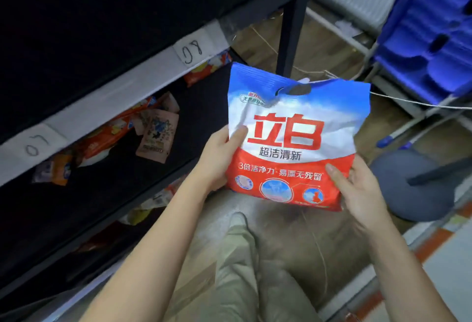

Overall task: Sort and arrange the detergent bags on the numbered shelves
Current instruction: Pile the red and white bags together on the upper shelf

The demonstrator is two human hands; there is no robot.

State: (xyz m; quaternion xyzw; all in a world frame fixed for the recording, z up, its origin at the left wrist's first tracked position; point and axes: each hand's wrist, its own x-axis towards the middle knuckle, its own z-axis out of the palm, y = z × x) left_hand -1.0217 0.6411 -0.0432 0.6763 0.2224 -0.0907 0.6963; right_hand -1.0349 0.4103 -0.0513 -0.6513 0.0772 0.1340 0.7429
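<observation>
Bare-skinned left hand point(219, 158): fingers curled round the left edge of the detergent bag point(296, 137), thumb laid flat across the bag's white front panel, the other fingers hidden behind it.

Right hand point(357, 189): grips the bag's lower right corner, thumb pressed on the red band, fingers wrapped behind the side seam.

Detergent bag: held up between both hands, front face toward the person, slightly tilted with its top leaning away. Blue top with a cut-out carry handle, white middle bearing large red characters, red base with round emblems. It hangs in the air in front of the shelf unit, just right of the shelf edge, above the person's knee in olive trousers point(245, 270).

Shelf unit point(293, 15): dark frame, to the left of the hands. White strip along one shelf edge carries handwritten labels, 07 point(37, 146) and 08 point(192, 51).

Shelf below the strip: several small packets point(155, 132) in orange, red and pale pink, lying loose and overlapping. More packets point(155, 199) show on the level beneath; details too dark to tell.

Right side: blue plastic crates point(429, 40) stacked on a metal rack, well apart from the bag. Grey round stool point(413, 183) just beyond the right hand.
</observation>
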